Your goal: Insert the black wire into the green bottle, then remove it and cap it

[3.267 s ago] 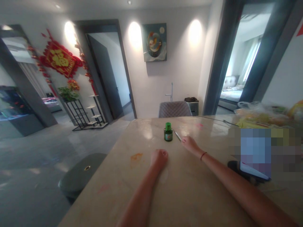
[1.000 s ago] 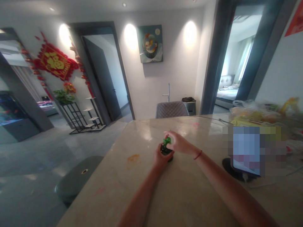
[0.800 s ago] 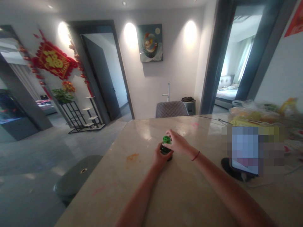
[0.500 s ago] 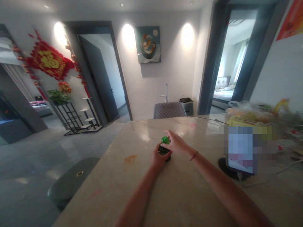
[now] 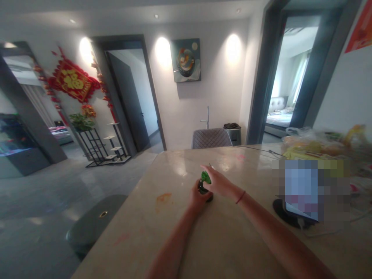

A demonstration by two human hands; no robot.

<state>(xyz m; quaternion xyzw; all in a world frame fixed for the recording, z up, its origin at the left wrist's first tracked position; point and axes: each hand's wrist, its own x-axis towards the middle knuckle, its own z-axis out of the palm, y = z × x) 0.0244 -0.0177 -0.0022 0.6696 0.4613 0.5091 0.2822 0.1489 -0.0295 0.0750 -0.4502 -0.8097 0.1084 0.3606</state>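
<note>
A small dark jar stands on the pale table, with my left hand wrapped around its side. At its top is a bright green lid, gripped between the thumb and fingers of my right hand. The lid looks tilted; whether it is apart from the jar I cannot tell. My hands cover much of the jar, though its dark base shows below my left fingers.
At the right a phone, partly pixelated, rests on a round black stand with a cable. Plastic bags and clutter lie behind it. A quilted chair is at the far edge, a green stool at the left.
The green lid has gone from sitting level to tilted, with my right hand turning along with it. My left hand stays around the jar. The whole view has shifted slightly.
</note>
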